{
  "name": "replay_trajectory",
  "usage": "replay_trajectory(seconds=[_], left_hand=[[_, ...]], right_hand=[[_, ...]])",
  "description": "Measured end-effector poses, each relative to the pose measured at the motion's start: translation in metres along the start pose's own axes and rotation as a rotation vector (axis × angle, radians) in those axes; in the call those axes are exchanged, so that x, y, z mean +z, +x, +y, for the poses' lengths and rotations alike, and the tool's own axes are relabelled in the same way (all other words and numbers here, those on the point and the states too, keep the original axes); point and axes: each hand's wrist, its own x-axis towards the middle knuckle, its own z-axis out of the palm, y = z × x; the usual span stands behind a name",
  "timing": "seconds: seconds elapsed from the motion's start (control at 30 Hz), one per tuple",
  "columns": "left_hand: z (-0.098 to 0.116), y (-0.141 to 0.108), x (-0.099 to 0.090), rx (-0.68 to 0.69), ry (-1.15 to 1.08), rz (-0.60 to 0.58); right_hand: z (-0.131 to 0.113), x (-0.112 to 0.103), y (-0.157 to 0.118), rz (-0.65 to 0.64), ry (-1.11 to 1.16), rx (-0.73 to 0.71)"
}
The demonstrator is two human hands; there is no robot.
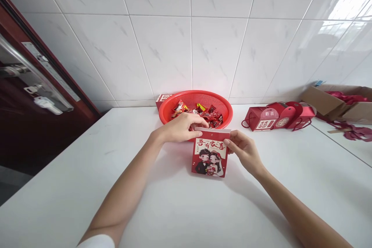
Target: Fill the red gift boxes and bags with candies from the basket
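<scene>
A red paper candy box (210, 157) with a cartoon bride and groom on its front stands upright on the white table. My right hand (243, 149) pinches its right edge near the top, thumb in front and fingers behind. At the upper left corner of the box is my left hand (186, 127), its thumb against the edge and its fingers curled over behind the top. What lies under those fingers is partly hidden. Directly behind the box sits a red plastic basket (225, 104) of wrapped candies (213, 115).
Several red boxes with cord handles (264, 119) stand to the right by the tiled wall. Farther right is an open cardboard box (322, 99) beside dark red ribbons (359, 131). Another red box (162, 99) shows behind the basket. A dark red door (31, 104) with keys is at left.
</scene>
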Motion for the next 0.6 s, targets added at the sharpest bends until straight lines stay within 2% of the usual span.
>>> replay_trajectory(seconds=[0.27,0.6], left_hand=[[0.001,0.003,0.005,-0.040,-0.027,0.015],[0.000,0.006,0.011,0.035,-0.054,-0.002]], right_hand=[[-0.002,-0.002,0.001,0.058,0.077,-0.014],[0.002,-0.009,-0.001,0.057,-0.082,-0.047]])
